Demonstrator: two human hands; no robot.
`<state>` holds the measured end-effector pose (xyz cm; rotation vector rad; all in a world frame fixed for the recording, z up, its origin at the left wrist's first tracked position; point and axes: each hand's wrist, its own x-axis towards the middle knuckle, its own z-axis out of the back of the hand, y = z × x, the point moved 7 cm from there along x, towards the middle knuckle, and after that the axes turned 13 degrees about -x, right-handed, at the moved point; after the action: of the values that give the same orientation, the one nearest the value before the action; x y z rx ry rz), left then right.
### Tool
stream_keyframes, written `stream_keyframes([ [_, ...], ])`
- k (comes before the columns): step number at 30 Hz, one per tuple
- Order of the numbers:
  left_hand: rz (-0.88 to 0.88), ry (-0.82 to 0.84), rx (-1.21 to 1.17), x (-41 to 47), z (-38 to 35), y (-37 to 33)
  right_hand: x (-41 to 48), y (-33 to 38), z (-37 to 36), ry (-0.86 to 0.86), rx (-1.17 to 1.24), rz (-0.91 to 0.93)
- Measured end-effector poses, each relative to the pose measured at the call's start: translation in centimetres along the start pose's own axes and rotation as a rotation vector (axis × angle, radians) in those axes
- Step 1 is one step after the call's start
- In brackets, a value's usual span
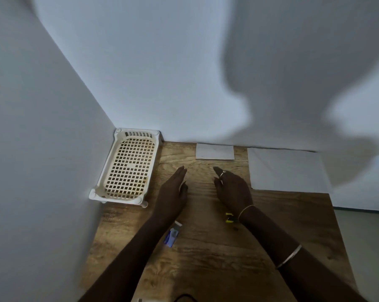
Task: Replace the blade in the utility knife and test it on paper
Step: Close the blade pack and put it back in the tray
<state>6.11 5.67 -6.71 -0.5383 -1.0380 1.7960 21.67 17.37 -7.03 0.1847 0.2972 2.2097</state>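
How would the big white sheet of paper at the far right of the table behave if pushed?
The sheet lies flat on smooth wood, so it would probably slide easily. It looks thin, likely light and floppy once lifted by an edge.

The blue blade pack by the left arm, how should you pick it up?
Pinch the blue blade pack across its long edges, coming from above with the left hand. It lies flat on the wooden table, narrow and free on its right side.
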Motion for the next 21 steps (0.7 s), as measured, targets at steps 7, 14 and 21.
stream_keyframes([
  [7,0.128,-0.064,-0.126,-9.4,4.3,3.8,-8.0,3.2,-2.8,0.091,0.252,-0.069],
  [14,0.177,0.25,0.074,-13.4,2.4,5.6,-12.7,6.2,-6.9,0.172,0.386,-0.145],
  [21,0.171,0.28,0.112,-13.1,1.3,6.5,-12.8,7.7,-7.9,0.176,0.357,-0.182],
])
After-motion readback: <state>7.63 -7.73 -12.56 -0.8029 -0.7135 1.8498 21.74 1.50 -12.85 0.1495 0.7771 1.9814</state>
